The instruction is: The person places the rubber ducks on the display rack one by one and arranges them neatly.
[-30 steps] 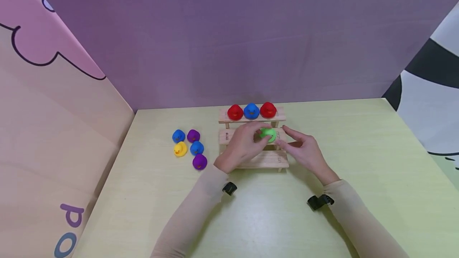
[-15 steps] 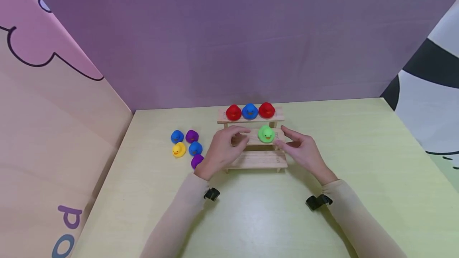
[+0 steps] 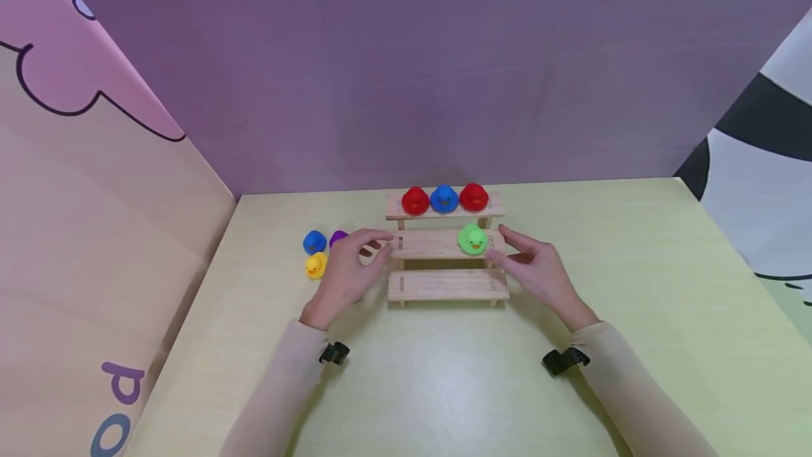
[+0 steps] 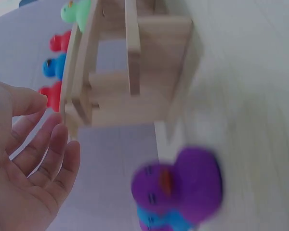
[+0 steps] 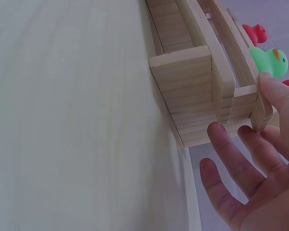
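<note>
On the middle step of a three-step wooden rack (image 3: pixel 450 286) sits a green rubber duck (image 3: pixel 472 240), near the right end. My right hand (image 3: pixel 539 270) holds that end of the step between thumb and forefinger, just beside the duck; its other fingers are extended in the right wrist view. Off the rack's left end is my left hand (image 3: pixel 352 273), fingers loosely bent and holding nothing. A purple duck (image 4: pixel 197 185) looms below it in the left wrist view. Close by are a blue duck (image 3: pixel 314 242) and a yellow duck (image 3: pixel 316 266); the left hand hides part of this group.
The top step carries a red duck (image 3: pixel 415 201), a blue duck (image 3: pixel 444 199) and another red duck (image 3: pixel 474 197). Behind the pale table (image 3: pixel 444 379) rises a purple wall (image 3: pixel 406 69). A printed panel (image 3: pixel 95 231) borders the left side.
My left hand has let go of the green duck and moved left past the rack's end. The duck stays on the middle step, facing forward now. My right hand keeps its place.
</note>
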Motion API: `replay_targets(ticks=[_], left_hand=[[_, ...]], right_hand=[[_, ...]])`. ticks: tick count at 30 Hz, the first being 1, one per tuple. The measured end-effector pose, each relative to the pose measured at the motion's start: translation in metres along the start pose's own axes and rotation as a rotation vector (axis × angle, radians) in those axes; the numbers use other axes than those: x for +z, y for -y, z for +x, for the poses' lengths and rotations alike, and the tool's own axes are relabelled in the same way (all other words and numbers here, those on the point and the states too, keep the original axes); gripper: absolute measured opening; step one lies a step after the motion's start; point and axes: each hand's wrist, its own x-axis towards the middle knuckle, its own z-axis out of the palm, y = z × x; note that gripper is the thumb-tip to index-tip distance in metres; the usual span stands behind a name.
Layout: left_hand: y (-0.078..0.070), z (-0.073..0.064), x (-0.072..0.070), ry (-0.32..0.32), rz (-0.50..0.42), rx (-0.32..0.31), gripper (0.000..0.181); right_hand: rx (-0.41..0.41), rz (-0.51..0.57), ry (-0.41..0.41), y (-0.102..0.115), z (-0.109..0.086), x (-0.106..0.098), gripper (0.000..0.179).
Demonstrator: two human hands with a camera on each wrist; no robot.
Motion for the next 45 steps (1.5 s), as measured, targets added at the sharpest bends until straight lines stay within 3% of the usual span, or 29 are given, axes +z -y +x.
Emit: replay_targets(ticks=[11, 22, 26, 32, 39, 45], left_hand=[[0.034, -0.012, -0.031, -0.048, 0.015, -0.076, 0.02], [0.074, -0.032, -0.064, -0.094, 0.14, -0.175, 0.024], [0.084, -0.038, -0.072, -0.069, 0.146, -0.221, 0.026], [0.091, -0.042, -0.078, 0.025, 0.157, -0.307, 0.032], [0.094, -0.042, -0.078, 0.083, 0.164, -0.306, 0.035], [0.095, -0.043, -0.077, 0.095, 0.158, -0.308, 0.036]], right_hand=[[0.001, 0.003, -0.004, 0.001, -0.001, -0.002, 0.07], [-0.019, 0.016, -0.008, 0.001, -0.001, 0.002, 0.068], [-0.006, -0.003, -0.009, 0.002, -0.002, 0.001, 0.069], [-0.005, -0.001, -0.008, 0.003, -0.003, -0.001, 0.068], [-0.016, 0.002, -0.019, 0.001, -0.002, 0.0, 0.067], [-0.021, 0.013, -0.018, 0.002, -0.002, 0.0, 0.066]])
